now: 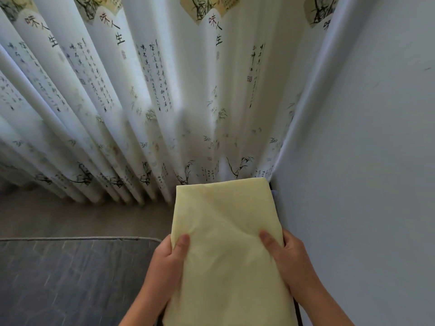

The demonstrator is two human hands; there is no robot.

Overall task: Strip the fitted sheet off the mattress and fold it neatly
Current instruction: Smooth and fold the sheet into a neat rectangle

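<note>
The pale yellow fitted sheet [226, 231] is folded into a long flat rectangle and held out in front of me, its far end near the corner of the room. My left hand [164, 262] grips its left edge, thumb on top of the cloth. My right hand [287, 257] grips its right edge the same way. The bare grey quilted mattress [70, 278] lies at the lower left, with a pale piped edge along its far side.
A white pleated curtain [153, 102] printed with calligraphy and bamboo hangs across the back. A plain white wall [376, 161] closes the right side. A strip of grey-brown floor [82, 217] runs between mattress and curtain. Something dark shows under the sheet's right edge.
</note>
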